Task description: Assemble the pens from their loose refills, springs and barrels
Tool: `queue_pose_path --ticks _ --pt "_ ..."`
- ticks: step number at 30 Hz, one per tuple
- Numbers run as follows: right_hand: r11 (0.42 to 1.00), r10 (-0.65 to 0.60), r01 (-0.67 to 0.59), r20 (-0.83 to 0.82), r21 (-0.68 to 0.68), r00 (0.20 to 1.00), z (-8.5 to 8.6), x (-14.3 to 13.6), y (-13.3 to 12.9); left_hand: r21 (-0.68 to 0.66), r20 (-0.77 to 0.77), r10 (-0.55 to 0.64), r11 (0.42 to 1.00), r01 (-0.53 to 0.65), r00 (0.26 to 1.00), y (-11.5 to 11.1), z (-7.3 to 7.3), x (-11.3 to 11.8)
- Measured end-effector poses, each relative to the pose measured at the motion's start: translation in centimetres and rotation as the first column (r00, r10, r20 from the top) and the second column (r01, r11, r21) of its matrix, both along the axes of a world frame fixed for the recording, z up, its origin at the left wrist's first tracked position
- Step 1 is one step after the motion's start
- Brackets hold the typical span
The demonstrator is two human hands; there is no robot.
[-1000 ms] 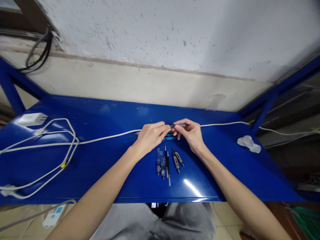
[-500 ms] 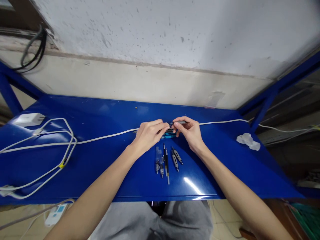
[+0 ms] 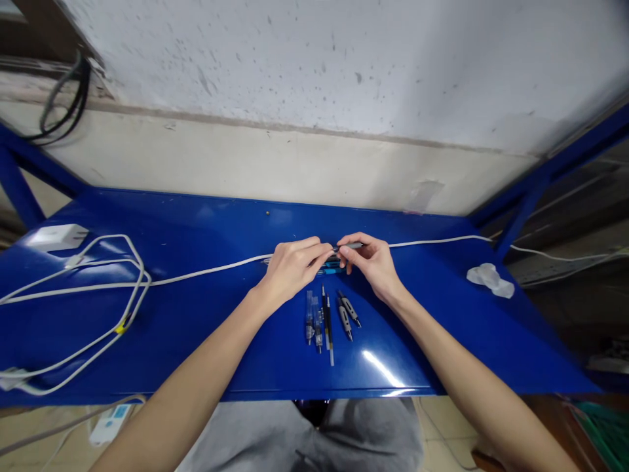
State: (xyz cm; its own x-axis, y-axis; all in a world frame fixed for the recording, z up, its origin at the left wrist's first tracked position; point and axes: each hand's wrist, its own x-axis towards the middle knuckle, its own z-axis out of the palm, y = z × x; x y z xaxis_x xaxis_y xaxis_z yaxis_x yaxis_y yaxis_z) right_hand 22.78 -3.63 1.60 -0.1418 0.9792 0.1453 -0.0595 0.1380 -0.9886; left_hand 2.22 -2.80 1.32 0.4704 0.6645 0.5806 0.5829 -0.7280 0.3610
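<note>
Grey pen part, pinched by right hand, brought back to left hand (hold cannot be told): contact seemingly regained.

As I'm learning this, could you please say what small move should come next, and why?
I'd probably steady the grey piece in the right hand and turn its end with the left hand: the right pinches it; the left seems to touch that end.
</note>
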Motion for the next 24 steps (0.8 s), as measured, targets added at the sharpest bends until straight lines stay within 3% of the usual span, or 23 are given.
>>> queue_pose_path --ticks 13,17,24 --pt "0.997 0.032 -0.041 0.126 0.063 0.992 -0.1 -0.2 -0.5 -0.080 0.076 -0.040 0.996 0.046 0.996 0.4 -0.6 0.1" --pt "0.984 0.037 -0.072 0.205 0.163 0.978 0.3 -0.5 -1.0 -0.110 0.072 -0.062 0.991 0.070 0.995 0.3 -0.4 0.1" --pt "0.909 -0.019 -0.158 0.416 0.386 0.909 -0.1 -1.2 -1.8 -0.150 0.060 -0.137 0.978 0.145 0.989 -0.2 0.2 0.6"
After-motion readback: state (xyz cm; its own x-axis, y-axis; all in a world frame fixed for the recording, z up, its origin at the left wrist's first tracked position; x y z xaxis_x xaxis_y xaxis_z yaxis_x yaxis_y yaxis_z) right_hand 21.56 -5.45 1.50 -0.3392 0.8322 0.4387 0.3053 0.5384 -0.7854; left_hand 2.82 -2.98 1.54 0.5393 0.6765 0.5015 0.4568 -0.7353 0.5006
